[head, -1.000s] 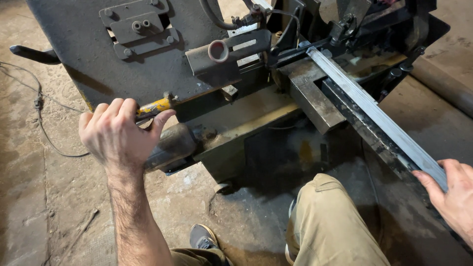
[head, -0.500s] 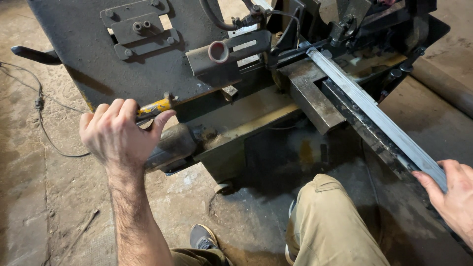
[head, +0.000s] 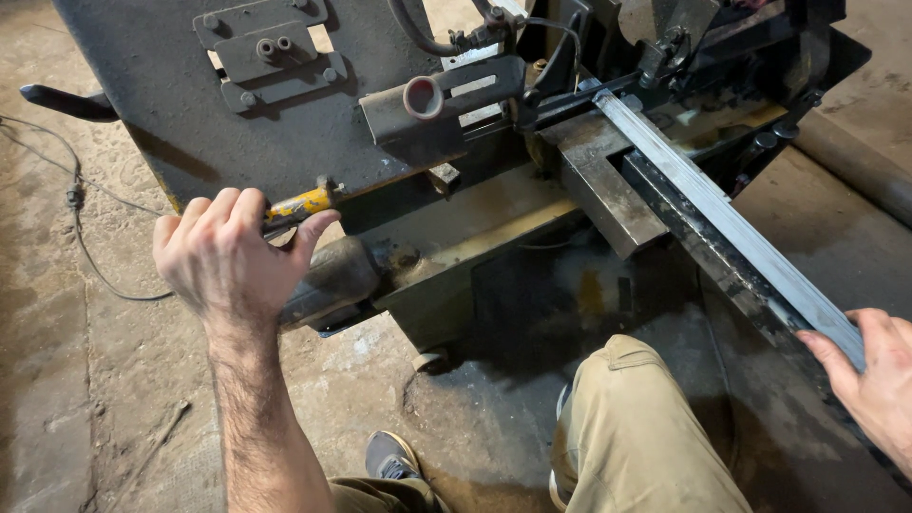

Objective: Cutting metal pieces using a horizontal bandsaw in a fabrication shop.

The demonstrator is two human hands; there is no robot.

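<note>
My left hand (head: 233,261) is wrapped around a yellow-handled lever (head: 302,202) on the front of a dark, grimy metal-cutting saw (head: 285,104). A long grey steel bar (head: 722,223) lies along the machine's bed, running from the clamp at the top centre down to the lower right. My right hand (head: 869,385) rests on the near end of that bar, fingers over its top edge. A dark cylinder (head: 328,280) sits just under my left hand.
A short pipe stub (head: 423,98) sticks out of the saw body. A black handle (head: 66,103) juts out at the left. A thin cable (head: 81,233) trails over the dusty concrete floor. My khaki-trousered knee (head: 636,432) and grey shoe (head: 389,456) are below.
</note>
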